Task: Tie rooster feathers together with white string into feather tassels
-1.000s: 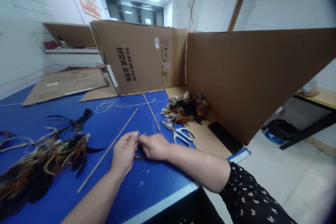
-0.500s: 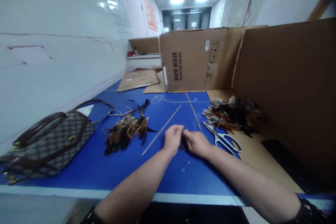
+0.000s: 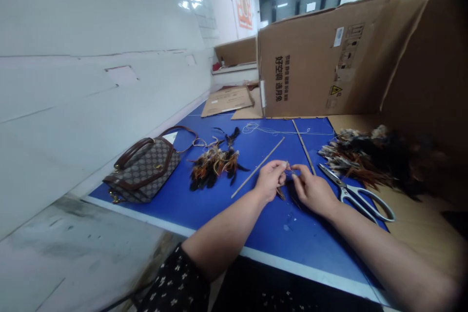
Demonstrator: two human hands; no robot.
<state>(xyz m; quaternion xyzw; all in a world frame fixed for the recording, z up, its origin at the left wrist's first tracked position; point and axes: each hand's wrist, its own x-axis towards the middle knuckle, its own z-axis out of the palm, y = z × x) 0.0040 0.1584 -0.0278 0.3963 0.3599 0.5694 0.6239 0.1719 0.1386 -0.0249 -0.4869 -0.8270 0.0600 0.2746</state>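
Observation:
My left hand (image 3: 270,181) is closed above the middle of the blue table, thumb and fingers pinched together. From below it sticks out the brown, dark-striped end of a feather (image 3: 280,194). Close by on its right, my right hand (image 3: 314,191) has a bent index finger and thumb near the left fingertips; whatever is between them is too small to make out. Large scissors (image 3: 345,190) with pale handles lie beside my right hand, blades pointing away. Left of my hands rests a thin strip (image 3: 258,167), and a second strip (image 3: 304,147) lies beyond them.
A loose pile of brown and black feathers (image 3: 215,163) lies left; a bigger feather bundle (image 3: 360,156) sits right on cardboard. Thin pale string (image 3: 252,127) is tangled at the back. A patterned handbag (image 3: 146,170) stands far left. A large cardboard box (image 3: 307,68) walls the back.
The camera view has turned left and tilted, so everything sits further right in the picture. My two hands have parted slightly at the fingertips, and the feather end below my left hand shows more.

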